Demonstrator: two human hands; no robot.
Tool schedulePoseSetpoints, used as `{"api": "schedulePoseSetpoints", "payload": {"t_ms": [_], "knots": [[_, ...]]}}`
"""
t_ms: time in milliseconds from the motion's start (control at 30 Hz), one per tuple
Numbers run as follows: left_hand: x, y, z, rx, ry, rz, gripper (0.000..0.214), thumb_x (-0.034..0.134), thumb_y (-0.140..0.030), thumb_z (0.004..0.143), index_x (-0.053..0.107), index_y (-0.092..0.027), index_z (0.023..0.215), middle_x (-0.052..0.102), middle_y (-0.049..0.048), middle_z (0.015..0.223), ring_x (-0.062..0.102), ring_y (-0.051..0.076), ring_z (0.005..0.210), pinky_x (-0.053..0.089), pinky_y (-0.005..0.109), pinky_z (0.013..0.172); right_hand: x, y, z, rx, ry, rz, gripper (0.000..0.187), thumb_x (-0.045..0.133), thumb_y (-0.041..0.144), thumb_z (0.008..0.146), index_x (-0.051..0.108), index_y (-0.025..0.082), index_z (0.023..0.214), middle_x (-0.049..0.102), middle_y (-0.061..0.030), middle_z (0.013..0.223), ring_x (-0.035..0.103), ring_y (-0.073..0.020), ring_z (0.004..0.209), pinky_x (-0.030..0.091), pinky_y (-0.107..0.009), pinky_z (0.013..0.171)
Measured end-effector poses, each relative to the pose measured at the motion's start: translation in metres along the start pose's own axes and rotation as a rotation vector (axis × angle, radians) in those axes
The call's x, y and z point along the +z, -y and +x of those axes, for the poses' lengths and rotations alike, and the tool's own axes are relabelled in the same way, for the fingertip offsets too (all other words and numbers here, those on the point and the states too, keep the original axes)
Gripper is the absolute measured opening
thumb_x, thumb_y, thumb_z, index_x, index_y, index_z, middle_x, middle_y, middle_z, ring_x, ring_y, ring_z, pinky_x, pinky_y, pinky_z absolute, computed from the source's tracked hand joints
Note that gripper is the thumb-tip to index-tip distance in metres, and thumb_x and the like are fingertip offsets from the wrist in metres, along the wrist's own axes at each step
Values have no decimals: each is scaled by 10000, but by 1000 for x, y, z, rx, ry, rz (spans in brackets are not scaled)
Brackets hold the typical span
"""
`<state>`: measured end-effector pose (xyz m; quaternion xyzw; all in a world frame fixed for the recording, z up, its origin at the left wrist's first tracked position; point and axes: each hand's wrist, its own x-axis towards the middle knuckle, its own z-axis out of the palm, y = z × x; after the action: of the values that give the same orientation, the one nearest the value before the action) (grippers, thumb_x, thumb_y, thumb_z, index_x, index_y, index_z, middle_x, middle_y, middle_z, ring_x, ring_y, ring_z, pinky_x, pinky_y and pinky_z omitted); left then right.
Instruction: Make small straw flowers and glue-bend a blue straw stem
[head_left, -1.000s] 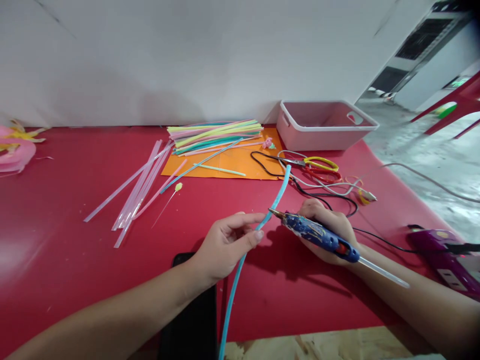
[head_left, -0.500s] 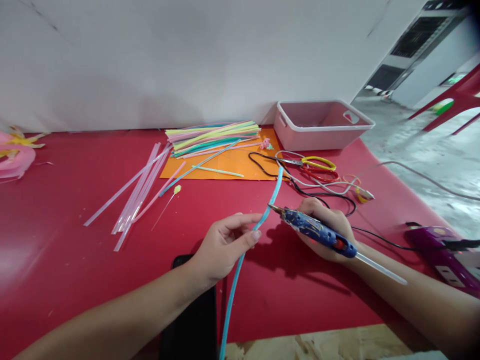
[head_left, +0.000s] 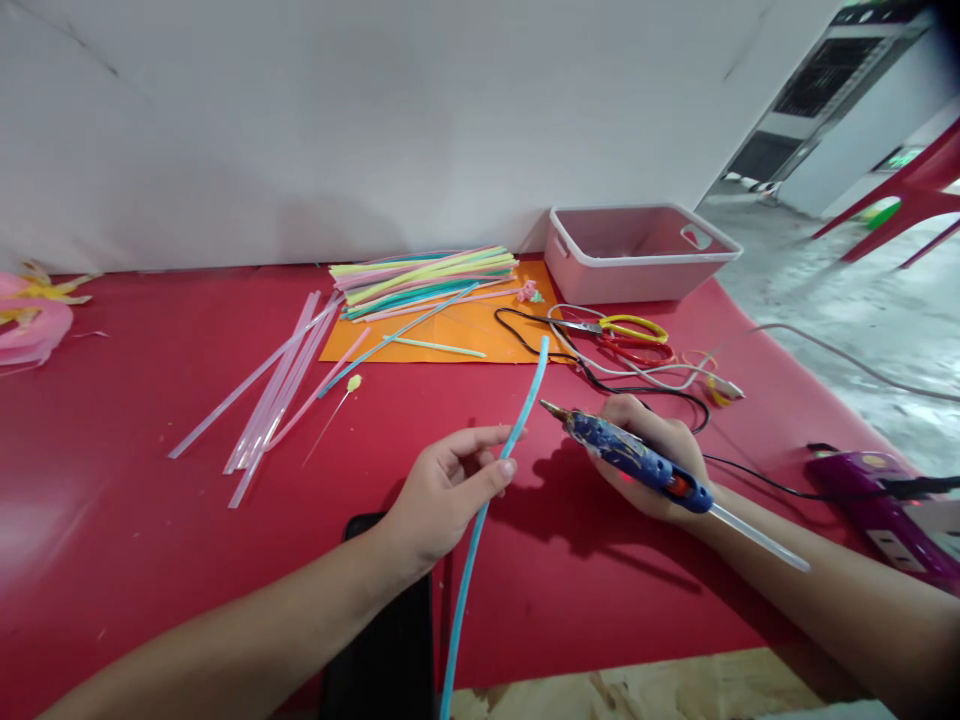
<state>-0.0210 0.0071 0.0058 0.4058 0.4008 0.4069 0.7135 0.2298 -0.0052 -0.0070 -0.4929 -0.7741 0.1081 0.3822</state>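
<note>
My left hand (head_left: 442, 495) pinches a long light-blue straw (head_left: 480, 520) between thumb and fingers; the straw runs from the table's near edge up to a tip near the orange sheet. My right hand (head_left: 652, 450) grips a blue hot glue gun (head_left: 630, 462) with a clear glue stick sticking out of its back. The gun's metal nozzle points left, a short gap to the right of the straw's upper part.
A red table (head_left: 135, 520) carries an orange sheet (head_left: 450, 335) with a pile of coloured straws (head_left: 424, 275), loose clear glue sticks (head_left: 277, 385), scissors (head_left: 626, 330), tangled cables (head_left: 645, 375), a white plastic basket (head_left: 637, 250), a purple power strip (head_left: 885, 500) and pink craft flowers (head_left: 30, 315).
The straw's upper part has swung left and off the glue gun's nozzle, which touched it before. Both hands stay nearly where they were.
</note>
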Motion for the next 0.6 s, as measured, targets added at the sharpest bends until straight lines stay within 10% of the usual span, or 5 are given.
{"api": "schedulePoseSetpoints", "payload": {"t_ms": [333, 600], "knots": [[1, -1, 0, -23, 8, -12, 323, 862, -234, 654, 755, -160, 950, 599, -62, 637, 562, 60, 597, 482, 218, 649, 7, -10, 0, -222, 100, 91, 152, 595, 196, 771, 568, 246, 913, 620, 0, 725, 502, -171, 665, 465, -311, 665], [1, 0, -1, -12, 8, 23, 322, 848, -240, 672, 769, -173, 976, 591, -49, 667, 575, 84, 619, 486, 253, 657, 2, 0, 0, -25, 78, 35, 126, 613, 178, 795, 565, 252, 885, 630, -13, 741, 569, -174, 673, 465, -293, 599]]}}
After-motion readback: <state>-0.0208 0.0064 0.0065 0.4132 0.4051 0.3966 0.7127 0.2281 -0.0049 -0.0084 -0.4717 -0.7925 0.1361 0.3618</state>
